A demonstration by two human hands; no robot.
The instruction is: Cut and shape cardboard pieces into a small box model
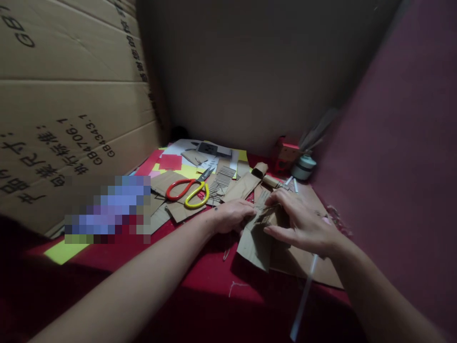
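Note:
A bent piece of brown cardboard (255, 245) stands in front of me on the red cloth, partly in shadow. My left hand (233, 214) has its fingers curled against the cardboard's left edge, holding it. Over the right side of the same piece, my right hand (305, 224) is spread, thumb and forefinger apart, the fingertips close to its surface. Whether they touch it I cannot tell. Beneath my right hand lies a larger flat cardboard sheet (298, 262). Scissors (194, 190) with one red and one yellow handle rest left of my hands, blades pointing away.
A big printed carton (78, 85) rises on the left. Coloured paper (171, 162) and a corrugated strip (223, 181) lie toward the wall. A pale green jar (303, 167) and a red box (287, 152) stand back right. A clear stick (303, 300) crosses the red cloth (200, 295).

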